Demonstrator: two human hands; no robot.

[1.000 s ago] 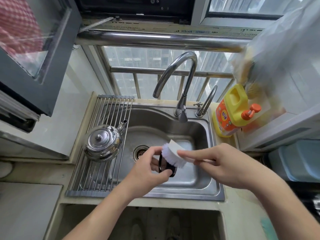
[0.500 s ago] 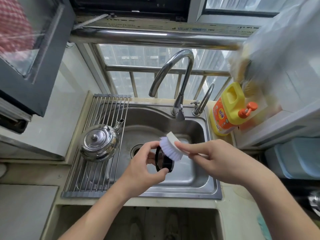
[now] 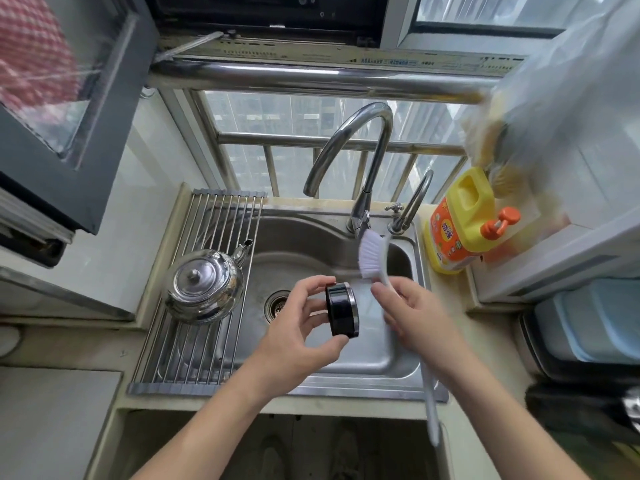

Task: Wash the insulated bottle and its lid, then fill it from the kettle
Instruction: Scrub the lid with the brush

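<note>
My brush [image 3: 372, 254] has swung off the lid [image 3: 341, 313], up toward the tap [image 3: 377, 168]. My right hand [image 3: 412, 320] grips its handle; my left hand [image 3: 291, 334] pinches the lid at frame centre. Scrubbing seems done; rinse next.

The person shows as 2 forearms and 2 hands, all bare. The left forearm [image 3: 214, 420] and the right forearm [image 3: 485, 403] are uncovered all the way to the picture's lower edge. The left hand [image 3: 298, 327] is sharp, with slim fingers. The right hand [image 3: 412, 317] is smeared by blur, so its finer details cannot be read. Below the counter [image 3: 346, 408], 2 dim shapes [image 3: 273, 452] may be feet; what they wear cannot be told.
</note>
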